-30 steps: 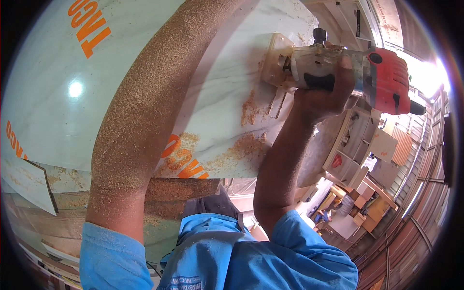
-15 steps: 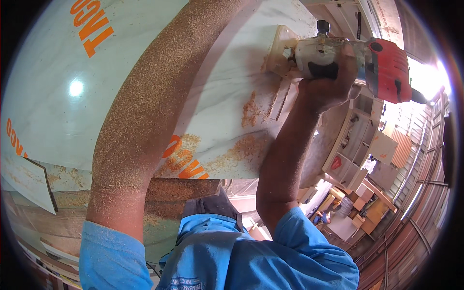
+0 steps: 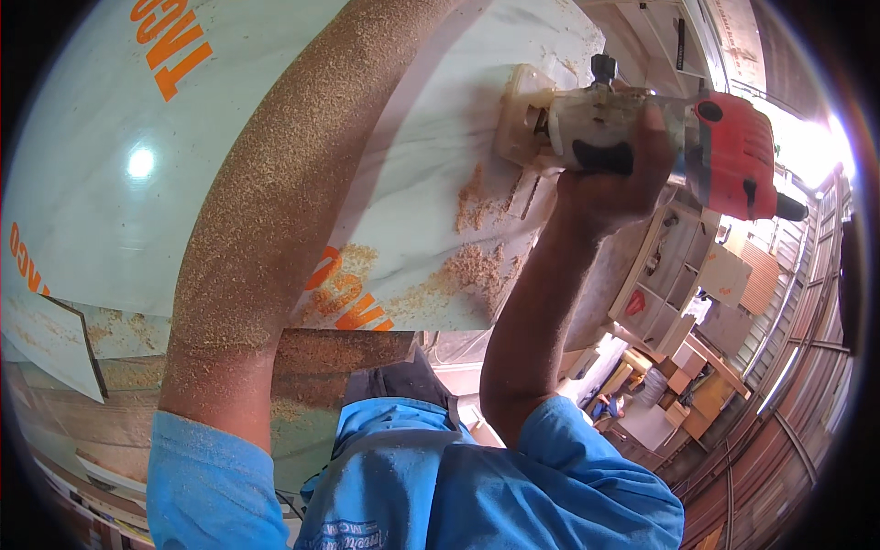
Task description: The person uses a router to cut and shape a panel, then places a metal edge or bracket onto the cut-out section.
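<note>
My right hand (image 3: 610,179) grips the grey body of a red and grey trim router (image 3: 642,142). Its clear base rests on the right edge of a white laminated board (image 3: 275,165) with orange lettering. Sawdust piles (image 3: 472,261) lie on the board just below the tool. My left forearm (image 3: 275,202), coated in sawdust, stretches up across the board. Its hand is out of view past the top edge.
A brown wooden surface (image 3: 339,353) dusted with sawdust lies under the board's near edge. A loose white offcut (image 3: 50,344) sits at the left. To the right, lower down, stand white cabinet parts (image 3: 674,275) and stacked boards (image 3: 687,385).
My right hand has pushed the router upward along the board's right edge, farther from me. The left forearm has stayed in place.
</note>
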A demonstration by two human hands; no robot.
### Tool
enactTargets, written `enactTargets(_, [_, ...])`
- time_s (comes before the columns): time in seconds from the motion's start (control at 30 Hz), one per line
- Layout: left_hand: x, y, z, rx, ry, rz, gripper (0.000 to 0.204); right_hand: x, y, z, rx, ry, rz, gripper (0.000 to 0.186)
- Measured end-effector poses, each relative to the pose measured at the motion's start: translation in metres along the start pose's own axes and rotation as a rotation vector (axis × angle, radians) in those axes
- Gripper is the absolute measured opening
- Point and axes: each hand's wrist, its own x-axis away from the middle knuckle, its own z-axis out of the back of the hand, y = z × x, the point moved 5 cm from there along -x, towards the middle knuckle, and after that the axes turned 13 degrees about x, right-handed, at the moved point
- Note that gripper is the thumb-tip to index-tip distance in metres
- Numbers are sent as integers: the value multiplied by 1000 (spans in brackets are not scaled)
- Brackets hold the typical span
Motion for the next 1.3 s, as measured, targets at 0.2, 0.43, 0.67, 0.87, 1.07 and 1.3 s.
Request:
enactTargets(0.2, [0,-2,-3,9,16,10,70,41,-22,4,-47,100,-93,42])
enactTargets(0.43, [-2,-1,-4,24,-46,12,72,65,-36,16,-142,76,-160,46])
enactTargets(0.67, [0,-3,-4,17,-17,12,71,75,-40,20,-124,14,-162,50])
enactTargets(0.87, [0,-3,-4,1,-30,17,71,80,-32,27,-168,-34,-111,57])
enactTargets(1.07, [5,2,-2,13,5,20,72,90,-31,31,-250,-116,-61,74])
enactTargets(1.3, [1,-1,-3,33,13,-11,67,99,-33,24,-265,0,-38,88])
